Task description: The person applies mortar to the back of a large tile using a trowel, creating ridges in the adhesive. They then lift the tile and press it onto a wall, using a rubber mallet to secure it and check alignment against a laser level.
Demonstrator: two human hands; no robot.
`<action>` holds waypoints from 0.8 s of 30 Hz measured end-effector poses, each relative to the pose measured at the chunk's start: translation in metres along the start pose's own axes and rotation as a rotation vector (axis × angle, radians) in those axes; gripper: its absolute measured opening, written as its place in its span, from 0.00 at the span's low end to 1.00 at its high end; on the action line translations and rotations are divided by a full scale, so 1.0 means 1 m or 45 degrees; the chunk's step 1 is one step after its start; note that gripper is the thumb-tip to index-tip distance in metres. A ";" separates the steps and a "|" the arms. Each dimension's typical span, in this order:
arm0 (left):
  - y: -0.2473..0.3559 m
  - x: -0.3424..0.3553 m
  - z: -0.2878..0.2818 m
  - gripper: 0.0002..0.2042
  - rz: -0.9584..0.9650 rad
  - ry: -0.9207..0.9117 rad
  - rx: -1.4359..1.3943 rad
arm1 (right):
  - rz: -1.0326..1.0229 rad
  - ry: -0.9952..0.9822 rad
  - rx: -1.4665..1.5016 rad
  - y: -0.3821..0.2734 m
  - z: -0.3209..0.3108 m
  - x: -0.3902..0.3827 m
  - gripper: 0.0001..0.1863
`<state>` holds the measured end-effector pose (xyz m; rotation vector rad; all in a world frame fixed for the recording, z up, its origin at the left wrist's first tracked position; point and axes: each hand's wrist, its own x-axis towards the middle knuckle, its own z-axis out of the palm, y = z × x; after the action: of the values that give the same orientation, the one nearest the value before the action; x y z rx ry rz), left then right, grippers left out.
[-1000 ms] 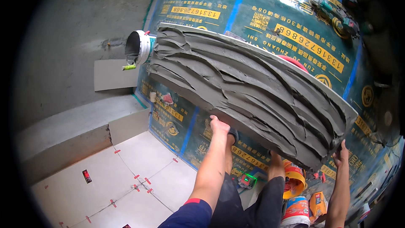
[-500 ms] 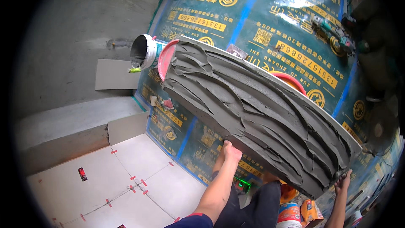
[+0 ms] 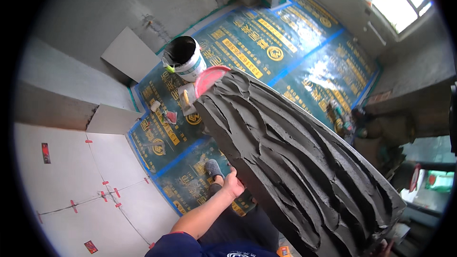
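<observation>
Head view: the left hand (image 3: 233,186), at six o'clock, is clamping its fingers on the edge of a mortar-coated slab (image 3: 300,162), which is slanting toward four o'clock. There the right hand (image 3: 384,246) is barely showing; its finger state I'm not able to tell.

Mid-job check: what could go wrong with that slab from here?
The mortar could slide off if the slab tips. The left hand holds it at its edge, so it might slip. Its far end overlaps the pink basin in view and could knock it.
</observation>
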<state>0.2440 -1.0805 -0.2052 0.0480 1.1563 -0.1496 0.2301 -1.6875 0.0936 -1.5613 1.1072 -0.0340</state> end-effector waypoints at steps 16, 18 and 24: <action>0.178 -0.145 0.059 0.19 0.054 -0.531 -0.299 | -1.022 -0.128 0.265 -0.148 0.216 -0.307 0.29; 0.190 -0.151 0.054 0.18 0.083 -0.582 -0.325 | -1.081 -0.187 0.298 -0.160 0.251 -0.316 0.29; 0.199 -0.151 0.008 0.06 1.040 -0.362 0.565 | -1.236 -0.394 0.409 -0.195 0.351 -0.318 0.29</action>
<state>0.2204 -0.8705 -0.0713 0.8528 0.7302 0.3081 0.3720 -1.2386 0.2951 -1.5987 0.0255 -0.5719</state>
